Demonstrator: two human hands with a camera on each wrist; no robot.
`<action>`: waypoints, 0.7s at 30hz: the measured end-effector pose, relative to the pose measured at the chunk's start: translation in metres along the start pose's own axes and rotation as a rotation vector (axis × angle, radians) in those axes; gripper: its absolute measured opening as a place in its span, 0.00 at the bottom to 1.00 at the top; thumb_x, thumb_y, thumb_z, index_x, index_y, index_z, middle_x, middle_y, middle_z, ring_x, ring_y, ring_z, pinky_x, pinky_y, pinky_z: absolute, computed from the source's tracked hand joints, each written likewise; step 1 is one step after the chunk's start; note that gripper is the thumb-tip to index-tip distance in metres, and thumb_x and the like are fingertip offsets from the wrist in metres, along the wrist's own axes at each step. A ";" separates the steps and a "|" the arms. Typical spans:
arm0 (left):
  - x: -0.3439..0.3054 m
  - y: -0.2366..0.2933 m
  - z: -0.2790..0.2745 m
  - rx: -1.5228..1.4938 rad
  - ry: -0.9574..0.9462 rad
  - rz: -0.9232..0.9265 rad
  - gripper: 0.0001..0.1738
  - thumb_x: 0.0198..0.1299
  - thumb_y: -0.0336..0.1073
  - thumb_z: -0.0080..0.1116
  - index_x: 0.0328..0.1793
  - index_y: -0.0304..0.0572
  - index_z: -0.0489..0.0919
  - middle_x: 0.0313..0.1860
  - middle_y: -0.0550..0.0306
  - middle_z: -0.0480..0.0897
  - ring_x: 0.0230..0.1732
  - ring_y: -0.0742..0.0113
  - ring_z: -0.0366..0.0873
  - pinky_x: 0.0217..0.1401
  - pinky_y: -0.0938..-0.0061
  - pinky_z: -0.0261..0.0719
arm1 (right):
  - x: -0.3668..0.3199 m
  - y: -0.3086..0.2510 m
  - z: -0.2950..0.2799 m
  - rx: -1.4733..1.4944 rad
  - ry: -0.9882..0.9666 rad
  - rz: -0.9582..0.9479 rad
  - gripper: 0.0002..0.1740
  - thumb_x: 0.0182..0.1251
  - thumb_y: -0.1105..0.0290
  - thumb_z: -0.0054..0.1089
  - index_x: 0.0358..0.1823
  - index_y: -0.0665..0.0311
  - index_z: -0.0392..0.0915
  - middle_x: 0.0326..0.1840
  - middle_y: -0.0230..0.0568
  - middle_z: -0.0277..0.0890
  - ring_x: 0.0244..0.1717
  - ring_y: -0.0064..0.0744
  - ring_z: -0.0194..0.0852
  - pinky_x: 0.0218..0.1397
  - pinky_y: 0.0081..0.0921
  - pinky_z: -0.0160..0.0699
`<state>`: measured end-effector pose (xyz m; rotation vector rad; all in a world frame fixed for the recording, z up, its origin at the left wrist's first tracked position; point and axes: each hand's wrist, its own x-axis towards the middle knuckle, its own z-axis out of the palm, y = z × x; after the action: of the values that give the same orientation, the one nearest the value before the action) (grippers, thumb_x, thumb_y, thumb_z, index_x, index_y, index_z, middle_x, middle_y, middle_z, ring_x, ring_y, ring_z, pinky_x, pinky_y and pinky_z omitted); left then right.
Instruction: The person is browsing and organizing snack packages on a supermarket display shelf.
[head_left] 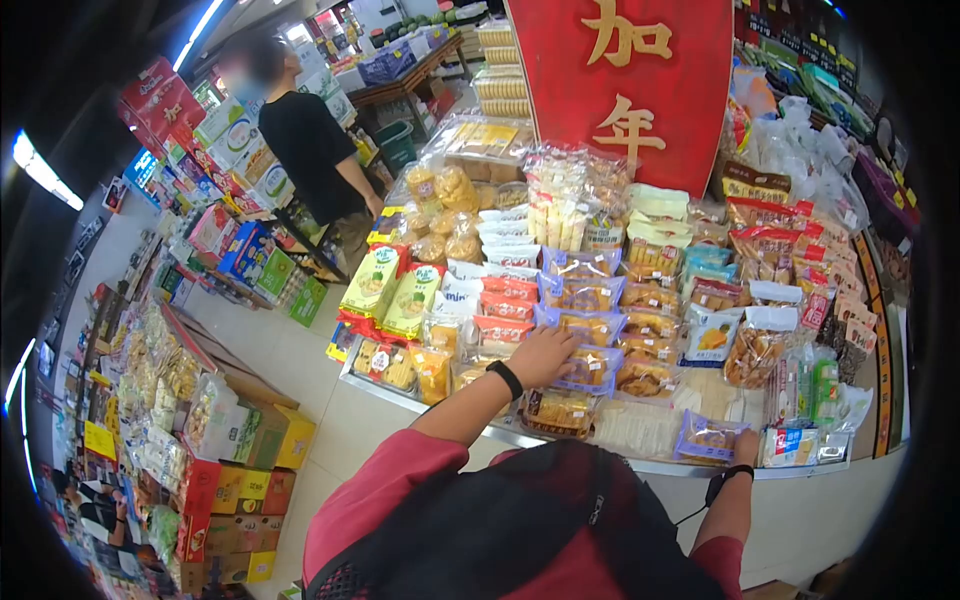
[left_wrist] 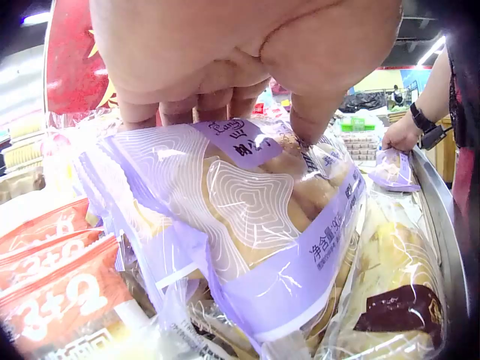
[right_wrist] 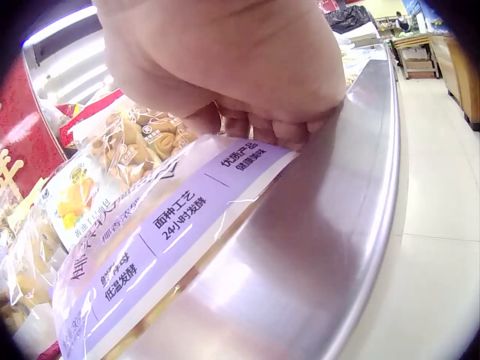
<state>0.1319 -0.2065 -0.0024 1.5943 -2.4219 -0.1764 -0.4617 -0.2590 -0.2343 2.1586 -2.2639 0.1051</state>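
Nearest you, at the front right of the steel-rimmed display counter (right_wrist: 330,225), your right hand (right_wrist: 225,67) was closed on a small clear bag with a purple label band (right_wrist: 172,210). The fingers (right_wrist: 289,133) curled over its near end, right against the rim. The bag lay flat along the counter's front edge, and pale baked pieces showed through the film. A black wrist strap (head_left: 738,470) sat just behind that hand.

A little further in, left of the counter's middle, your left hand (head_left: 540,357) gripped a larger clear bag with purple swirl print (left_wrist: 247,225). The fingertips (left_wrist: 180,112) were on its top edge and the thumb pressed the right side. It held golden bread pieces. It sat in the front part of the purple column, on top of other packs and one row back from the rim. A black band (head_left: 505,379) circled that wrist.

Just left of that bag lay red foil packets with white lettering (left_wrist: 52,255), stacked in a column. Beyond them stood green-and-yellow cracker packs (head_left: 390,290).

The right half of the counter carried clear bags of brown snacks with red headers (head_left: 765,245).

At the far edge rose a red banner with gold characters (head_left: 620,80). Well off to the far left, in the aisle, a person in a black shirt (head_left: 310,150) stood by shelves of coloured boxes.
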 end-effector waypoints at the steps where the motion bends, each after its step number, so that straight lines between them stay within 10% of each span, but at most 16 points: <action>1: 0.001 -0.001 0.000 -0.001 -0.015 -0.009 0.27 0.55 0.43 0.61 0.59 0.39 0.72 0.51 0.49 0.78 0.55 0.50 0.73 0.59 0.57 0.68 | 0.002 0.000 0.003 -0.001 -0.026 0.010 0.06 0.56 0.74 0.55 0.29 0.69 0.78 0.32 0.55 0.77 0.37 0.54 0.77 0.42 0.46 0.77; 7: 0.000 0.003 0.002 -0.026 0.000 -0.025 0.23 0.58 0.39 0.58 0.58 0.40 0.73 0.52 0.49 0.77 0.56 0.51 0.73 0.60 0.57 0.67 | 0.002 0.005 0.013 -0.134 -0.033 -0.257 0.08 0.53 0.72 0.55 0.25 0.68 0.80 0.29 0.53 0.79 0.34 0.47 0.80 0.40 0.41 0.78; 9: -0.002 0.005 0.002 -0.008 0.029 -0.031 0.23 0.58 0.38 0.57 0.59 0.40 0.72 0.53 0.49 0.77 0.57 0.50 0.72 0.60 0.57 0.67 | -0.010 -0.031 -0.033 0.838 -0.104 0.352 0.09 0.51 0.72 0.54 0.25 0.70 0.80 0.27 0.54 0.79 0.31 0.41 0.80 0.38 0.38 0.76; 13: -0.003 0.031 -0.008 -0.001 0.126 -0.098 0.24 0.58 0.37 0.58 0.60 0.38 0.72 0.54 0.49 0.76 0.57 0.48 0.71 0.61 0.56 0.66 | -0.015 -0.040 -0.050 1.076 -0.179 0.435 0.07 0.51 0.74 0.51 0.27 0.70 0.78 0.21 0.39 0.74 0.25 0.31 0.71 0.30 0.32 0.71; 21: 0.019 0.123 -0.022 -0.129 0.197 -0.038 0.27 0.57 0.36 0.59 0.62 0.35 0.71 0.57 0.43 0.75 0.61 0.46 0.69 0.64 0.56 0.66 | -0.026 -0.056 -0.129 1.296 -0.124 0.155 0.03 0.62 0.75 0.50 0.33 0.65 0.73 0.29 0.29 0.69 0.34 0.21 0.64 0.40 0.21 0.65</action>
<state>0.0211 -0.1745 0.0497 1.5249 -2.1877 -0.1700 -0.4094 -0.2280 -0.1044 2.2941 -2.7684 1.9427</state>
